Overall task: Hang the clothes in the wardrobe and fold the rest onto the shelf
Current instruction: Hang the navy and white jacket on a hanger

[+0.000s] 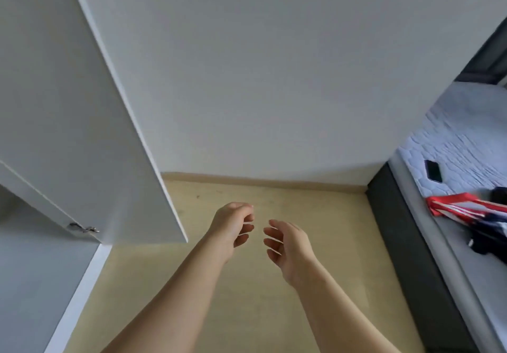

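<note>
Head view: both hands are out in front over the pale floor [247, 311], palms turned toward each other and close but apart. The left hand [233, 226] has its fingers loosely curled and the right hand [288, 245] is relaxed with fingers half bent. Neither holds anything. The wardrobe door [82, 105] stands swung open on the left, its hinge [82, 227] showing. The inside is barely in view, so I cannot tell what already hangs on a rail or lies on a shelf. The clothes [472, 215] left to handle lie in a loose heap on the bed [466, 138] at the right edge, well apart from both hands and just beyond a dark phone [433, 171]. The heap looks crumpled, with a red piece with white stripes on top of darker fabric and some white; how many garments it holds is unclear. By my judgement the job is part-way at best. With nothing in hand, at least this heap has not yet been hung or folded.
</note>
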